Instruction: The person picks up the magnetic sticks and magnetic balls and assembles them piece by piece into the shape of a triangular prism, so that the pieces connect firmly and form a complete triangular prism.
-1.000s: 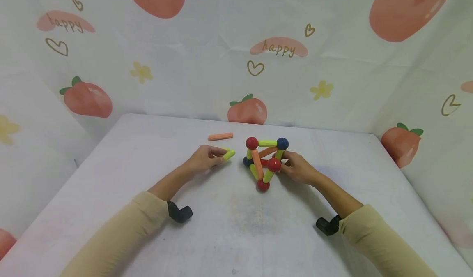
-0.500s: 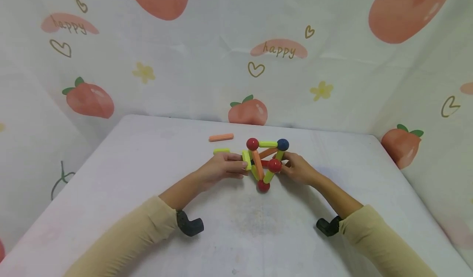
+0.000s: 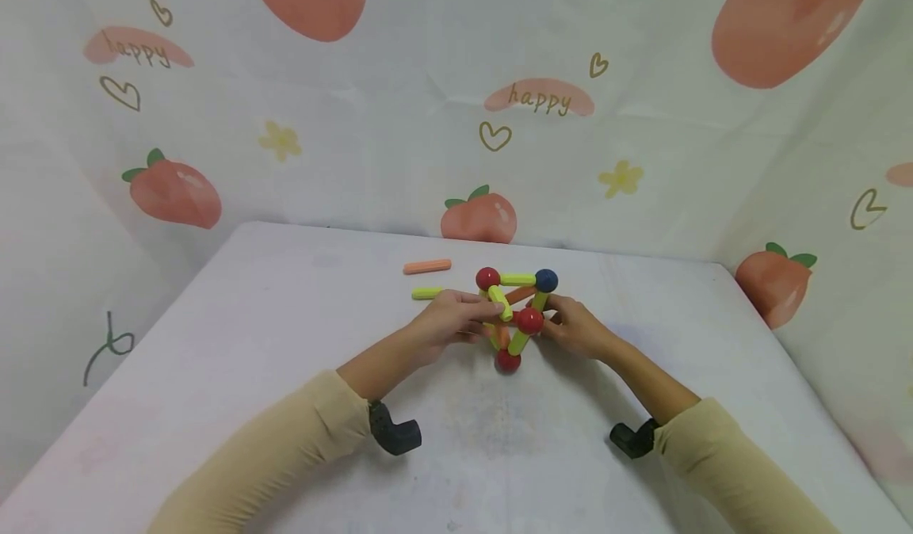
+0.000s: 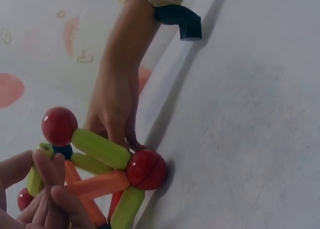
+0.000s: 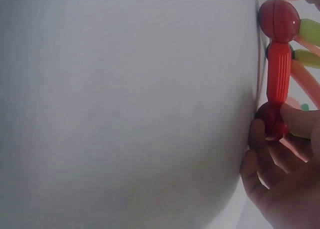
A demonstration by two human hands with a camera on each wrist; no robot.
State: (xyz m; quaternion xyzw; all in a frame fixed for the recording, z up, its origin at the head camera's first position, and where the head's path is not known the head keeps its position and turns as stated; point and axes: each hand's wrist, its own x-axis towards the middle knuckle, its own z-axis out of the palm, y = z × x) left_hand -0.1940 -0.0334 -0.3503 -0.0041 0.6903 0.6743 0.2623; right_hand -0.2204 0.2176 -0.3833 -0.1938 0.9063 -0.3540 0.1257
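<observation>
My left hand pinches a yellow-green rod in front of a frame of coloured rods and balls. The rod's upper end lies at the frame's top red ball; whether they touch I cannot tell. A blue ball, another red ball and a low red ball mark further corners, with an orange rod between. On the frame's right side, my right hand grips a red ball at the end of a red rod. My left hand hides part of the frame.
A loose yellow-green rod lies just behind my left hand. Farther back is a loose orange rod. The white table meets a printed cloth backdrop at the back and sides.
My left hand has moved right, carrying its yellow-green rod up to the frame's top red ball. Another yellow-green rod has come into fuller view on the table. My right hand keeps its place.
</observation>
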